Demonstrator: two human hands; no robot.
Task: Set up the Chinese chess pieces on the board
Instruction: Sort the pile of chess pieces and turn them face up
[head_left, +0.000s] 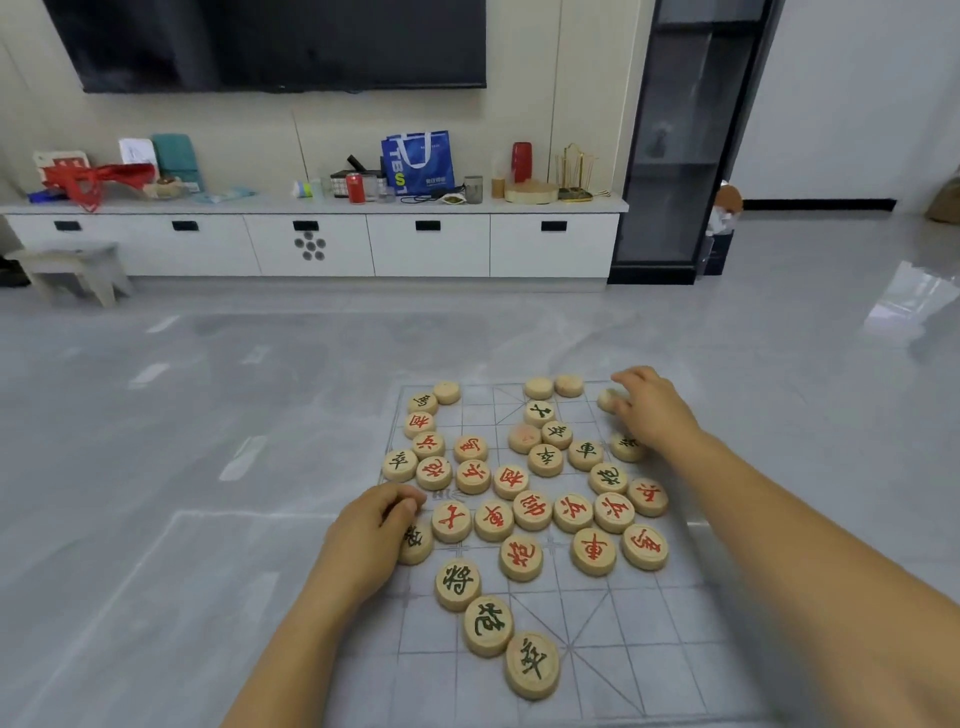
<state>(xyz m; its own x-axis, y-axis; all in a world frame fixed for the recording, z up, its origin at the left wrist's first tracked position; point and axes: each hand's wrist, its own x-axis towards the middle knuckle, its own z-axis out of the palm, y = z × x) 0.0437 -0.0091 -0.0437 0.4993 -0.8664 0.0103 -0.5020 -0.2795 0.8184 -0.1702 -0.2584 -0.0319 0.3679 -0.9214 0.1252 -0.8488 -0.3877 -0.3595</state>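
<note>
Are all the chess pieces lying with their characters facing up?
No, several blank-faced pieces lie near the far edge of the board, showing only bare wood.

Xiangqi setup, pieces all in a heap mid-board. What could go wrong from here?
1. The right hand grips a corner piece with its wrist over a black-marked piece. Pulling back may drag that one along.
2. The blank-topped pieces at the far edge hide their characters, so they may be misplaced unless flipped.
3. The left hand covers part of an edge piece and could nudge it off the board.
</note>
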